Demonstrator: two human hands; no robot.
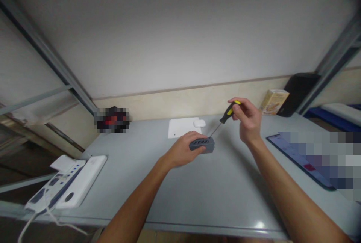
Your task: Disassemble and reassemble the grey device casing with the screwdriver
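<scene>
Near the middle of the table, my left hand [184, 149] grips a dark grey box with a slotted top [208, 146], thumb on its near side and fingers over the far side. My right hand [248, 119] is closed around the black and yellow handle of a screwdriver [226, 114]. The screwdriver slants down to the left, and its tip meets the top of the box near the right end. Whether the tip sits in a screw or a hole is too small to tell. Behind the box lie white sheets [180, 127] with a small white rounded case [199, 123] on them.
A power strip [58, 183] with white cables and a white slab-shaped device [84, 183] lie on the table's left [135, 168]. A tablet-like screen [299, 160], partly pixelated, lies at right. A yellow box [274, 102] and a black case [300, 92] stand at the back right.
</scene>
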